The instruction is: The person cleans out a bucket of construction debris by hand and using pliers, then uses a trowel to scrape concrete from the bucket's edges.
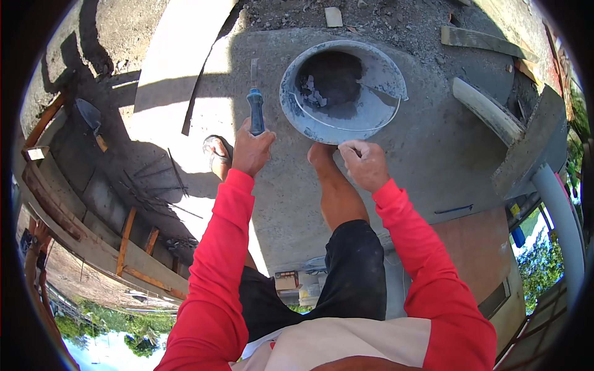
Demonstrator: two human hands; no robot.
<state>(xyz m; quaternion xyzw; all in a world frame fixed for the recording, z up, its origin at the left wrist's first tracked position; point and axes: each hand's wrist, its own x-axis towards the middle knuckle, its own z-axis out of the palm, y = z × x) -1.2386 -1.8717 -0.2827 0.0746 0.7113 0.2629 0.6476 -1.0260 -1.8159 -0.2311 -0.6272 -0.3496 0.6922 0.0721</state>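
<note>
My left hand (252, 148) is closed around the dark blue handle of a chisel (255, 108). Its flat metal blade points away from me, to the left of a grey bucket (383, 68). The bucket's mouth faces up toward me, and a thin wire handle lies across it. Inside are dark grey residue and a few pale flakes. My right hand (365, 166) has its fingers curled together right by the bucket's near rim. Whether they grip the rim or a small thing is hidden.
A pale flat board (173, 62) lies at the far left. A trowel (88, 114) rests beyond a bundle of thin rods (154, 179). On the right are a wooden plank (482, 40), a curved pale piece (486, 108) and a dark thin bar (453, 209) on the concrete.
</note>
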